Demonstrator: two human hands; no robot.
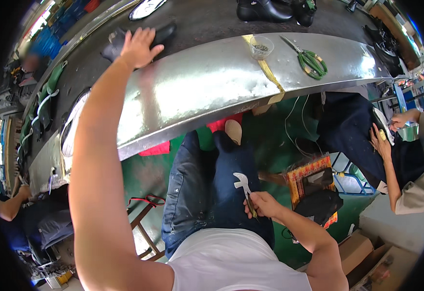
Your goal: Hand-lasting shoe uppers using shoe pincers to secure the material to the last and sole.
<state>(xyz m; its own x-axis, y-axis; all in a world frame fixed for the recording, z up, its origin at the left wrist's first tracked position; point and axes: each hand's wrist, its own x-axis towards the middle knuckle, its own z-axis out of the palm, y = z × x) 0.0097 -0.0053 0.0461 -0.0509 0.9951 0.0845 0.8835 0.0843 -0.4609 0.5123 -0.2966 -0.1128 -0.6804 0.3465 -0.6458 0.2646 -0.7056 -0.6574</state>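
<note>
My left hand (138, 48) reaches far across the bench, its fingers spread over a black boot (164, 33) lying on the dark surface. The hand hides the middle of that boot, and I cannot tell whether the palm presses on it. Above my thigh, my right hand (265, 205) is closed around the handles of metal lasting pliers (241, 182). Their curved, hammer-like head points up and away from me. On the bench's metal edge (187, 94) are a clear cup of small tacks (261, 47) and green-handled scissors (312, 64).
More black boots (265, 10) stand at the far side, and a white sole-shaped piece (146, 8) lies near them. A person's hands (380, 140) hold a shoe at right; another person's arm (14, 203) shows at left. A stool with a black bag (318, 201) stands right of me.
</note>
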